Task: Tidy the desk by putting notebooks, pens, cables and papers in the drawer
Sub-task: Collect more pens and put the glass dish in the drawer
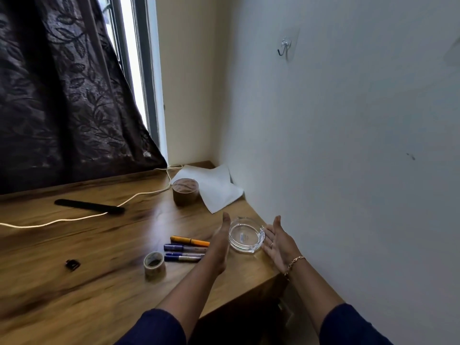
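Left hand (220, 241) and right hand (277, 241) both flat-fingered, holding nothing, flanking a glass ashtray (246, 236) near the desk (99, 295) edge. Four markers (185, 248) lie side by side by the left hand: light, stiff, likely to roll, so gather them across the mid-barrels. Cream cable (74, 218) limp. Paper sheet (216, 188) in the back corner floppy; lift by an edge.

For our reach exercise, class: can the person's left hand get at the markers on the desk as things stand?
Probably yes. The open left hand is right beside the markers with nothing between them; the glass ashtray sits on its other side.
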### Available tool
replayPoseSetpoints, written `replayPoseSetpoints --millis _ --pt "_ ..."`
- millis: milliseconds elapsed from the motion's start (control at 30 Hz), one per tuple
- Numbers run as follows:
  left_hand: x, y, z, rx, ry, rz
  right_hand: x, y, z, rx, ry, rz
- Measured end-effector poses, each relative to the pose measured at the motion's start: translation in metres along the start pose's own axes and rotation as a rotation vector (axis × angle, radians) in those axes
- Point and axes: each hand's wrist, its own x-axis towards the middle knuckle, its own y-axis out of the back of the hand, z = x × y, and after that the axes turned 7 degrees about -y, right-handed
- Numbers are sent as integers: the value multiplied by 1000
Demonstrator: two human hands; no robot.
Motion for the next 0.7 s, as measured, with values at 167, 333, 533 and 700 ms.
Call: replayPoseSetpoints --millis 167,333,533,700 --pt "-11 6 -1 76 -92 14 1 -1 9 -85 213 236" --pt "-55 20 -5 -19 -244 43 -33 -20 30 29 426 247" --pt "-124 43 -36 -53 -159 170 -68 -27 97 106 169 15" --pt "-153 66 -94 -38 127 266 -61 -23 160 98 -105 91"
